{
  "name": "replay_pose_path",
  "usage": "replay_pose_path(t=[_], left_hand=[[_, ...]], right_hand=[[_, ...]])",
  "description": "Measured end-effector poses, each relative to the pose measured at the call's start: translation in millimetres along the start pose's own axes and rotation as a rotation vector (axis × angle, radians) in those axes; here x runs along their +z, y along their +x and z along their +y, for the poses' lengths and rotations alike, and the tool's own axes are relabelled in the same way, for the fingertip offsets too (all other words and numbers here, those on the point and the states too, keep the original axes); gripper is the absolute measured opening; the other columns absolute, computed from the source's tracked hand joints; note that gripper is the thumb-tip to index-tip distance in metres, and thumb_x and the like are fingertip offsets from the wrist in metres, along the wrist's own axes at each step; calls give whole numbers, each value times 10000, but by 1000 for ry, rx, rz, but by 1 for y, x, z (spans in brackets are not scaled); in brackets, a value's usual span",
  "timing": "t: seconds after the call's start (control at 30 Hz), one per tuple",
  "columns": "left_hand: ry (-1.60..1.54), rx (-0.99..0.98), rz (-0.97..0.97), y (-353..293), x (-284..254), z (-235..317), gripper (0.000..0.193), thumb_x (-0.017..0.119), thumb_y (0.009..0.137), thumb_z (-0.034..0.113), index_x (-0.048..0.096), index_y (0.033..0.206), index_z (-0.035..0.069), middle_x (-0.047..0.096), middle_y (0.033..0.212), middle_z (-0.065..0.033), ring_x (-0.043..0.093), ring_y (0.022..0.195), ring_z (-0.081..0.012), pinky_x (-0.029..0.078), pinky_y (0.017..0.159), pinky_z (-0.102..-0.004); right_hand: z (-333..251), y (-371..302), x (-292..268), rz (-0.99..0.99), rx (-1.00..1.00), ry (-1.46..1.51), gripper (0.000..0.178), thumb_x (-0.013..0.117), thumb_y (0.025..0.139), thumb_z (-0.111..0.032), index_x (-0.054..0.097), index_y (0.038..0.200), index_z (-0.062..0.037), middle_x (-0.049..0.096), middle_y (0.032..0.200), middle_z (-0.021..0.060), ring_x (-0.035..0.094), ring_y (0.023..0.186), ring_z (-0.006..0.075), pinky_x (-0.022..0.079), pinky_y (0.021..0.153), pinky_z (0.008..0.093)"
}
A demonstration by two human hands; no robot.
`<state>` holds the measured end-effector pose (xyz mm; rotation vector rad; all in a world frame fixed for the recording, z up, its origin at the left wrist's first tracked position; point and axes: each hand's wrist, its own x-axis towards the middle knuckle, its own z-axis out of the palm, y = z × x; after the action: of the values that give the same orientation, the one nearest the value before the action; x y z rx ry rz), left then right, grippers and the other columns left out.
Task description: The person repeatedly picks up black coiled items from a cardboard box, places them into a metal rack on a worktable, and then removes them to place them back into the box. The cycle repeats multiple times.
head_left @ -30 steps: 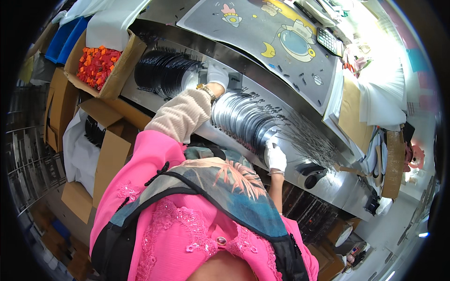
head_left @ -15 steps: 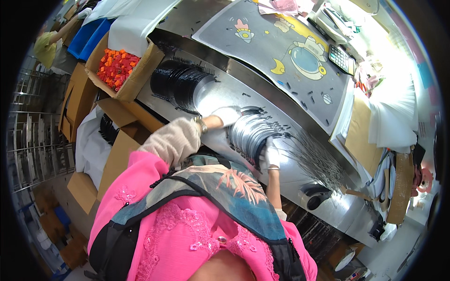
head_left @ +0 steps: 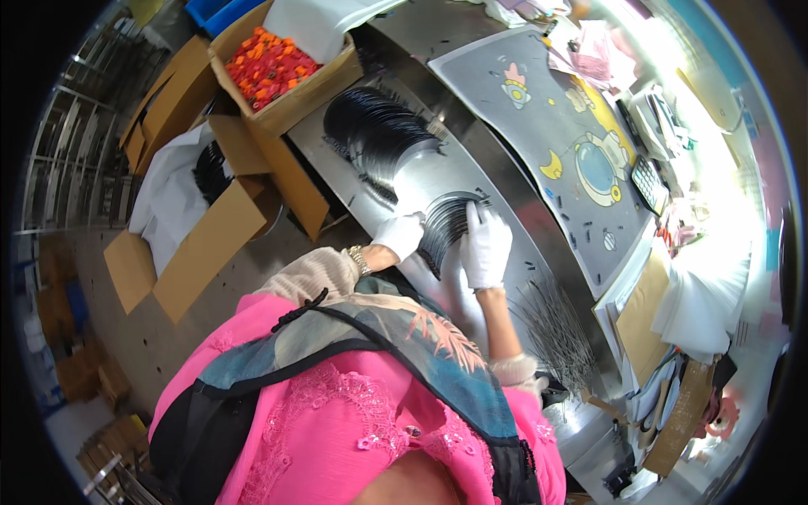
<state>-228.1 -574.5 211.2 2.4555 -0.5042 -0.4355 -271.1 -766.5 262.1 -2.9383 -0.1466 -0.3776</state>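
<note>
A bundle of thin black curved strips (head_left: pixel 446 222) lies on the metal bench between my two gloved hands, bowed like an arch. My left hand (head_left: pixel 400 235), in a white glove, is closed at the bundle's left edge; its fingertips are partly hidden. At the right side my right hand (head_left: pixel 486 248), also white-gloved, presses its fingers around the strips, the index finger near their upper ends. Farther up the bench stands a larger row of similar black curved strips (head_left: pixel 370 130), untouched.
An open carton (head_left: pixel 349 63) of small red and orange pieces stands beyond the bench's left end. Below it is another open carton (head_left: pixel 215 240) with white lining. Loose thin wires (head_left: pixel 555 337) lie at right. A grey cartoon mat (head_left: pixel 539 126) holds a calculator (head_left: pixel 650 183).
The strips between my hands were fanned out wider and now sit closer together. My right hand has moved up along them. The whole view has shifted and turned.
</note>
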Motion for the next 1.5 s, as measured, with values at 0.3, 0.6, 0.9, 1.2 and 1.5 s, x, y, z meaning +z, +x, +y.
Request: replay_pose_path(t=[0.3, 0.6, 0.9, 1.2, 1.5], left_hand=[[2, 203, 26, -12, 10, -35, 253, 460, 914, 215, 628, 1057, 90, 658, 898, -183, 652, 825, -368, 529, 757, -448], [-452, 134, -104, -15, 40, -40, 435, 529, 851, 130, 535, 1267, 0, 558, 1328, -154, 583, 1158, -303, 461, 988, -371], [-322, 226, -12, -29, 30, -40, 356, 528, 812, 226, 663, 1108, 82, 669, 1072, -157, 636, 1005, -346, 504, 881, -426], [-250, -106, 49, -98, -1, -77, 277, 492, 910, 237, 665, 1050, 73, 678, 1020, -163, 650, 901, -363, 511, 804, -465], [-113, -110, 32, -136, 9, -85, 236, 491, 890, 215, 667, 930, 64, 682, 912, -173, 645, 867, -374, 503, 780, -490]], right_hand=[[27, 20, 44, -220, -455, -101, 687, 661, 633, -31, 483, 1294, 23, 519, 1323, 200, 487, 1233, 374, 378, 1056, 469], [11, 43, 13, -197, -296, -139, 666, 733, 636, -72, 517, 1265, -31, 546, 1200, 180, 515, 1126, 342, 417, 963, 439], [19, 80, 48, -521, -489, 63, 440, 774, 688, -140, 626, 1102, -172, 616, 935, 146, 606, 928, 359, 504, 794, 445], [-16, 173, 72, -219, -864, -52, 808, 824, 618, -196, 482, 1342, -91, 531, 1306, 133, 529, 1164, 326, 441, 976, 440], [-28, 154, 73, -180, -890, -134, 754, 708, 660, -69, 439, 1361, -9, 439, 1431, 177, 390, 1332, 351, 323, 1108, 439]])
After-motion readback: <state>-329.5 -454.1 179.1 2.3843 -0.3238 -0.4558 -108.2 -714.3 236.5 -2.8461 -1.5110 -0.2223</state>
